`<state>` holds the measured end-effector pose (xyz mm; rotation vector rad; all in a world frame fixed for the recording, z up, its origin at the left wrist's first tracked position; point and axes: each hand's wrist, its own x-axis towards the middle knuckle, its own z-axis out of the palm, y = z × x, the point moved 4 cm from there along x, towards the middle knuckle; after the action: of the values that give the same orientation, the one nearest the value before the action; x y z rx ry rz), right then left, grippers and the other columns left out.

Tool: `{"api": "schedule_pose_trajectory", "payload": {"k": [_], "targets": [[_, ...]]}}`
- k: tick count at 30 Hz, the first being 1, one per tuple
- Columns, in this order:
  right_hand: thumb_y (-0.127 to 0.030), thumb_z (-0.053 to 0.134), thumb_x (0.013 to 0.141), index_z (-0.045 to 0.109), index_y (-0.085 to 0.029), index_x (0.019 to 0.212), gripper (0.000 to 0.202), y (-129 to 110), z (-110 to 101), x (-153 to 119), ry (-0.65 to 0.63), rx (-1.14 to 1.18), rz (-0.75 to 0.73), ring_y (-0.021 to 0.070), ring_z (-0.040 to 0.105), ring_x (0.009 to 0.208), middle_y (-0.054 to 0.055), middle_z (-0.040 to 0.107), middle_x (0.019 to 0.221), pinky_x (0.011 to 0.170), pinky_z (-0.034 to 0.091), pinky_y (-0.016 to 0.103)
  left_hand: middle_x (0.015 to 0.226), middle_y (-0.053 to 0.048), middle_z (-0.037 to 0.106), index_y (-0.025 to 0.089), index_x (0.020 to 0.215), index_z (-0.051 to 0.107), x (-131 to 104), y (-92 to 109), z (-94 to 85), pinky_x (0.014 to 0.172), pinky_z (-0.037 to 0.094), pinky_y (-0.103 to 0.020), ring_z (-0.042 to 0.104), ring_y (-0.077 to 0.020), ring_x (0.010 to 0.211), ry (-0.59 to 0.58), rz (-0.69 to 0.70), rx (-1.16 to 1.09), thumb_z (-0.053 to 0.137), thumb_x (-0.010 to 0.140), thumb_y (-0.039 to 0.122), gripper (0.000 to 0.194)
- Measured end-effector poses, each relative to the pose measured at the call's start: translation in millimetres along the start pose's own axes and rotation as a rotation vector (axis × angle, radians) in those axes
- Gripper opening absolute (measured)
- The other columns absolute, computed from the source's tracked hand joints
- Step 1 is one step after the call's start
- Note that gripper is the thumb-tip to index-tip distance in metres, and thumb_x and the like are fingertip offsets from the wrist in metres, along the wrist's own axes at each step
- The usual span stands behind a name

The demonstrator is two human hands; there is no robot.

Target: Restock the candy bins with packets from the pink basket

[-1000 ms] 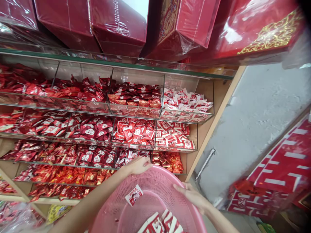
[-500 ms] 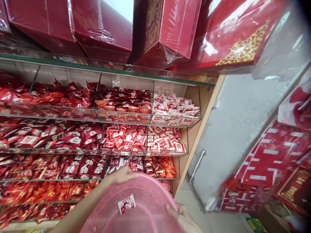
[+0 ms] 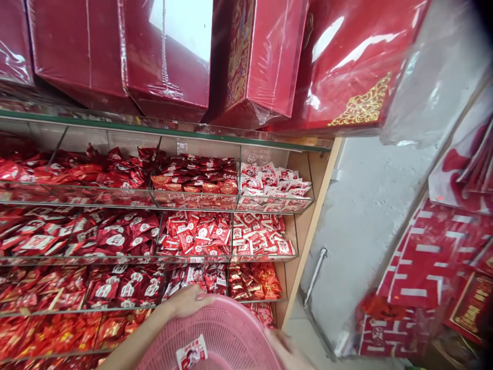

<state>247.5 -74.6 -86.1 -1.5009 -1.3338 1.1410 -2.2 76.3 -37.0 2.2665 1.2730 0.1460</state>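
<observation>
A pink plastic basket [image 3: 231, 329] with perforated sides is at the bottom of the view, tilted so its inside shows. My left hand [image 3: 188, 302] grips the far rim on its left side, fingers curled over the edge. On the right rim, my right hand [image 3: 287, 349] is closed, its lower part cut off by the frame. Inside the basket lies one small white-and-red packet [image 3: 191, 352]. Similar white packets [image 3: 273, 177] fill the upper right compartment of the shelf. Right beyond my left hand are dark red and white packets [image 3: 194, 275].
Tiered shelves with clear dividers hold red packets [image 3: 115, 234] and orange-red ones [image 3: 50, 331]. Large wrapped red boxes [image 3: 262, 61] stand on a glass shelf [image 3: 173, 130] above. To the right are a pale wall [image 3: 358, 226] and hanging red-and-white goods [image 3: 419, 262].
The shelves and boxes sit lower in view as the camera shifts. My hands and the basket are lower too, both hands still on the rim. The packet appears lower and further left.
</observation>
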Motion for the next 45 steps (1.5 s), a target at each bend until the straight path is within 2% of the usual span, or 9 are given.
{"api": "schedule_pose_trajectory", "payload": {"k": [3,11,13,16,20,24,32,37,45], "targets": [[-0.069,0.051,0.073,0.067,-0.017,0.099,0.06,-55.3,-32.4,12.3,0.183,-0.083,-0.198,0.0278,0.063,0.097,0.011,0.069,0.099,0.087,0.048,0.038,0.053,0.005,0.033,0.021,0.055,0.031,-0.1,-1.8,-2.7,0.048,0.017,-0.025,0.031,-0.0105,0.051,0.032,-0.021,0.077,0.036,0.072,0.076,0.057],[-0.032,0.047,0.087,0.065,-0.018,0.102,0.027,-270.2,-123.9,45.1,0.62,-0.592,-0.866,0.0227,0.062,0.088,0.009,0.069,0.099,0.081,0.048,0.038,0.055,0.003,0.041,0.02,0.055,0.037,1.7,-3.0,3.3,0.051,0.021,-0.025,0.042,-0.0135,0.056,0.065,0.008,0.111,0.03,0.073,0.078,0.061],[-0.026,0.046,0.087,0.066,-0.019,0.103,0.027,-308.8,-136.6,59.3,0.717,-0.791,-0.943,0.0256,0.059,0.097,0.009,0.068,0.105,0.088,0.043,0.042,0.056,0.003,0.043,0.02,0.056,0.038,-0.6,-0.6,0.4,0.052,0.022,-0.024,0.043,-0.0139,0.057,0.084,-0.002,0.109,0.03,0.073,0.078,0.061],[-0.025,0.049,0.085,0.064,-0.019,0.11,0.03,-341.2,-147.7,85.4,0.712,-0.99,-0.912,0.0295,0.053,0.107,0.009,0.065,0.115,0.091,0.039,0.045,0.055,0.003,0.044,0.02,0.057,0.038,-4.6,3.0,-4.0,0.053,0.024,-0.024,0.044,-0.0133,0.055,0.086,-0.004,0.114,0.029,0.074,0.078,0.061],[-0.031,0.056,0.082,0.062,-0.023,0.115,0.035,-352.6,-151.1,107.3,0.592,-1.076,-0.798,0.0332,0.047,0.113,0.008,0.062,0.121,0.091,0.034,0.051,0.053,0.004,0.04,0.02,0.055,0.037,-7.3,-0.2,-5.9,0.052,0.023,-0.024,0.043,-0.0131,0.054,0.091,-0.003,0.117,0.029,0.074,0.078,0.061],[-0.031,0.059,0.08,0.063,-0.022,0.114,0.036,-352.0,-147.6,108.3,0.533,-1.118,-0.783,0.0333,0.047,0.113,0.01,0.063,0.119,0.09,0.031,0.053,0.053,0.003,0.045,0.02,0.056,0.044,-6.8,-6.0,-5.1,0.052,0.025,-0.023,0.048,-0.0143,0.055,0.1,0.004,0.101,0.029,0.075,0.077,0.062],[-0.039,0.06,0.079,0.066,-0.018,0.097,0.028,-345.8,-151.0,106.3,0.607,-1.188,-0.942,0.0333,0.047,0.104,0.013,0.06,0.107,0.084,0.035,0.052,0.068,-0.005,0.065,0.02,0.062,0.053,-8.0,10.4,-11.3,0.052,0.028,-0.024,0.06,-0.0215,0.065,0.09,-0.032,0.117,0.033,0.074,0.076,0.061],[-0.045,0.058,0.08,0.062,-0.02,0.091,0.027,-344.6,-159.1,104.5,0.671,-1.06,-1.078,0.0316,0.049,0.098,0.011,0.062,0.099,0.084,0.036,0.051,0.067,-0.005,0.064,0.021,0.062,0.053,-8.0,11.6,-11.0,0.051,0.027,-0.024,0.06,-0.0218,0.065,0.088,-0.058,0.118,0.033,0.072,0.078,0.061],[-0.039,0.057,0.082,0.057,-0.02,0.099,0.025,-344.1,-160.4,87.8,0.77,-0.912,-1.126,0.0278,0.053,0.097,0.009,0.061,0.095,0.088,0.039,0.048,0.065,-0.004,0.064,0.021,0.062,0.055,-4.8,7.8,-9.4,0.051,0.028,-0.025,0.06,-0.021,0.063,0.088,-0.052,0.101,0.032,0.072,0.079,0.063]]}}
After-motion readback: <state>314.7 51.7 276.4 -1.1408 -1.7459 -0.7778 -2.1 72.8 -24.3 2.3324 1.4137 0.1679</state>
